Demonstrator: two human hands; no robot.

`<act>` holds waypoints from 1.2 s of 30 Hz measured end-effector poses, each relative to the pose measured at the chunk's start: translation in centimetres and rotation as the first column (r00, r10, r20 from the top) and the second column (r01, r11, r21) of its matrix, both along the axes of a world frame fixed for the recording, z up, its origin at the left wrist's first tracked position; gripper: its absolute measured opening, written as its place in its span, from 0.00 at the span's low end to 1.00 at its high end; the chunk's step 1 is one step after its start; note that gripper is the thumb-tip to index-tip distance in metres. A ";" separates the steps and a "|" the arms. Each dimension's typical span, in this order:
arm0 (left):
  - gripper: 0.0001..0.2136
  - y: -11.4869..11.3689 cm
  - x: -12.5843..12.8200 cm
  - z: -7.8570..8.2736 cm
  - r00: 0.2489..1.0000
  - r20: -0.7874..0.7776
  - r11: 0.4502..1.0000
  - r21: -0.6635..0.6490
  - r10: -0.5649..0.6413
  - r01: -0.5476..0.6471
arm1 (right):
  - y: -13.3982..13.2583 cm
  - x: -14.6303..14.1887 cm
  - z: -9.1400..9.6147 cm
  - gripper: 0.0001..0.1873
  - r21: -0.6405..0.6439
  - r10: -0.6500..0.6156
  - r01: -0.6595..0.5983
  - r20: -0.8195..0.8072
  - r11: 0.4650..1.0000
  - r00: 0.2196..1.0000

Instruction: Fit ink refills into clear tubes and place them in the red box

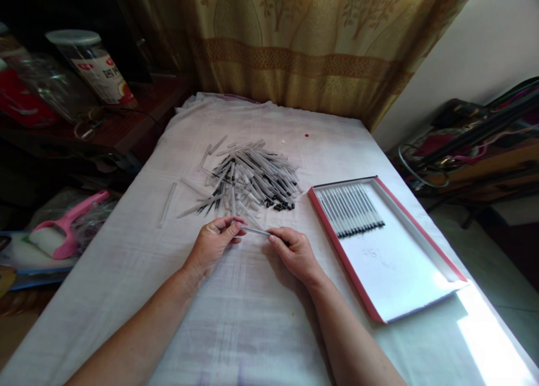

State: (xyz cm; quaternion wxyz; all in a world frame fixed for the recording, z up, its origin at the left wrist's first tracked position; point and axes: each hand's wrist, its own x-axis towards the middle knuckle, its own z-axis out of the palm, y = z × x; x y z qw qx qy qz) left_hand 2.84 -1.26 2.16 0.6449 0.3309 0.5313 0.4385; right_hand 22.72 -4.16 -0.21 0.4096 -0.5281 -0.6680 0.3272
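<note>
Between my two hands a thin pen (256, 231) lies roughly level, just in front of a loose heap of pens and pen parts (256, 172). My left hand (217, 240) pinches its left end with thumb and fingers. The right end is gripped by my right hand (295, 251), whose fingers cover that tip. Many pieces in the heap are clear or grey tubes, some with black ends. To the right, a shallow red-edged box lid (349, 279) holds a neat row of pens (349, 209), their black ends toward me.
A single clear tube (167, 205) lies left of the heap. Far back on the white cloth is a small red bit (306, 135). On the left, a dark cabinet carries a lidded jar (99, 68); a pink-handled object (69, 226) is below. A patterned curtain (286, 43) hangs behind.
</note>
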 end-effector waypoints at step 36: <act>0.22 0.5 -1.4 0.0 0.989 0.069 0.990 0.061 -0.134 0.130 | 4.3 24.7 0.8 0.20 0.050 -0.696 0.856 0.607 0.515 0.384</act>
